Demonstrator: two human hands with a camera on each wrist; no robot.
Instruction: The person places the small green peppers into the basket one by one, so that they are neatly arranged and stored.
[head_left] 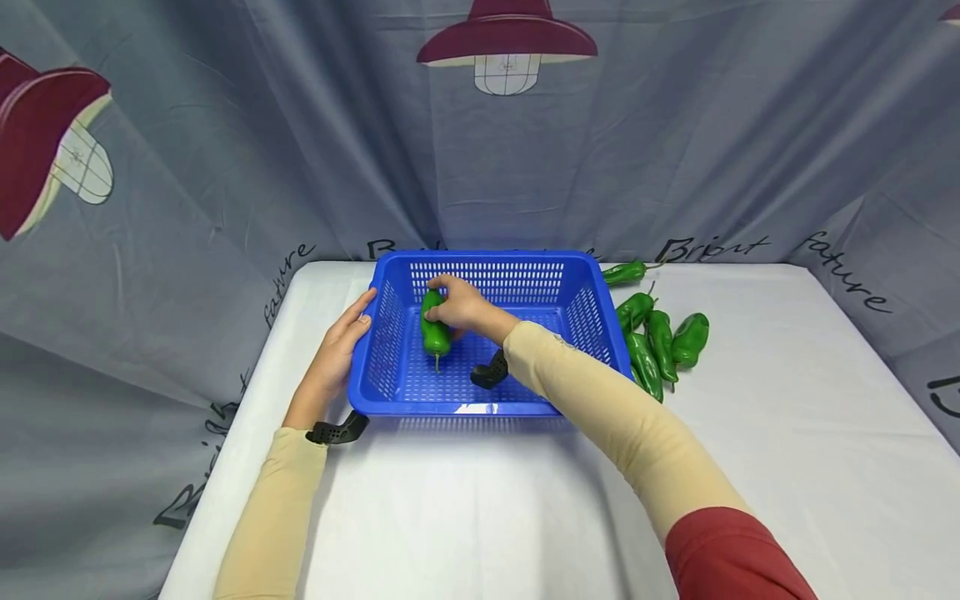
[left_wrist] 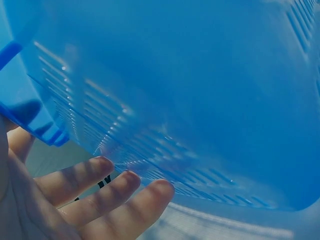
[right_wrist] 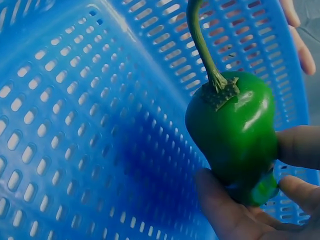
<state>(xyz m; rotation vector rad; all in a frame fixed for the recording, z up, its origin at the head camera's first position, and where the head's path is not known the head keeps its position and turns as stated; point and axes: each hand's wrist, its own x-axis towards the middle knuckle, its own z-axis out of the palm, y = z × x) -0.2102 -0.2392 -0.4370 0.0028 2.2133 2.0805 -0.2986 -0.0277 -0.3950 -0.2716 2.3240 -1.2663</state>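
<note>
In the head view my right hand (head_left: 462,307) reaches down into a blue plastic basket (head_left: 480,409) and grips a green pepper (head_left: 433,333). The right wrist view shows the pepper (right_wrist: 235,135) between thumb and fingers, its curved stem pointing up and its narrow lower end partly covered by them. My left hand (head_left: 337,354) is at the basket's left rim, fingertips and thumb against its outer edge. Seen from the left wrist, three fingers (left_wrist: 132,205) stretch out relaxed beside the slotted outer wall (left_wrist: 165,150).
Several green peppers (head_left: 660,337) lie on the white table (head_left: 780,400) to the right of the basket, and another pepper (head_left: 624,273) is near its far right corner. A grey curtain (head_left: 360,133) hangs behind the table.
</note>
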